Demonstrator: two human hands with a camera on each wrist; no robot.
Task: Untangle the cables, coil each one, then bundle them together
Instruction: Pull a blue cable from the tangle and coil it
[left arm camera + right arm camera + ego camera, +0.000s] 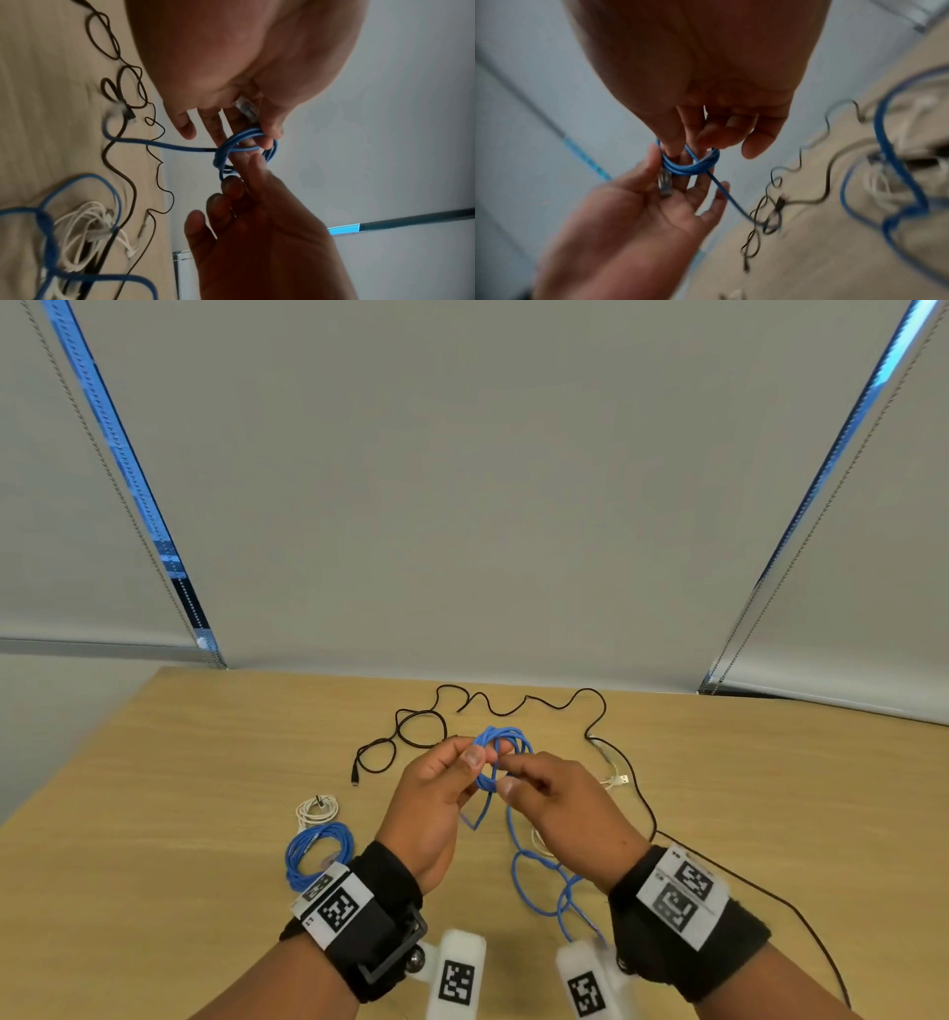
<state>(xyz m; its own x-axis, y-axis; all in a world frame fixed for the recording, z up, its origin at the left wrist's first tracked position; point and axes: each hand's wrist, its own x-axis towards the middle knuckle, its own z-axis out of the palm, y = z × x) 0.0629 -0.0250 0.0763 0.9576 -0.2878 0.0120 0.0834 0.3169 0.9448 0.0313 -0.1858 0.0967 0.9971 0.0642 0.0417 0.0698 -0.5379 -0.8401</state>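
Both hands are raised above the table, meeting on a small coil of blue cable (pixel 500 737) (pixel 223 154) (pixel 690 168). My left hand (pixel 475 757) (pixel 267 134) pinches the coil's left side, and the cable's clear plug (pixel 245 109) (pixel 666 182) lies against its fingers. My right hand (pixel 506 780) (pixel 680 148) pinches the coil from the right, its fingertips curled into the loops. The uncoiled rest of the blue cable (pixel 539 875) hangs down to loose loops on the table under my right wrist.
On the wooden table (pixel 205 788) at the left lie a coiled blue cable (pixel 318 852) and a small coiled white cable (pixel 317 810). A loose black cable (pixel 513 706) snakes along the far edge. A white cable (pixel 613 780) and another black run lie to the right.
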